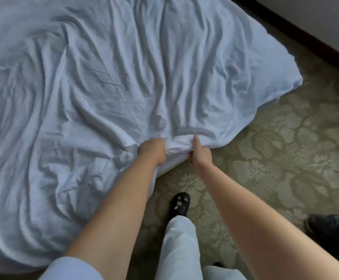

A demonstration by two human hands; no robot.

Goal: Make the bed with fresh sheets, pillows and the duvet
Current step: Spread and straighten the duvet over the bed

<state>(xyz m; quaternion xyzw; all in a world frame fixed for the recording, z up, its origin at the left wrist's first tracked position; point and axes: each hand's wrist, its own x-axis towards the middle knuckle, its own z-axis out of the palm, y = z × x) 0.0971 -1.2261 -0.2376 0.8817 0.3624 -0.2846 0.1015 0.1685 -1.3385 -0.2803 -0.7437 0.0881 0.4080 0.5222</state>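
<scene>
**Both hands bunch the sheet's edge**

A soft, deeply wrinkled white sheet (104, 87) fills the frame's upper left. At lower centre, left hand (152, 151) and right hand (199, 153) clutch its gathered hem. Patterned carpet (275, 148) lies open rightward.

Floral-patterned carpet (275, 158) meets dark baseboard (305, 35), grey wall (326, 13).

The sheet (104, 87) is pale blue-white, without pattern. The carpet (275, 158) at the right is olive green with a lighter leaf and flower pattern. The near shoe (180, 204) is black, the trouser leg (178, 249) light grey-blue. The far skirting board (305, 35) is dark brown.
</scene>
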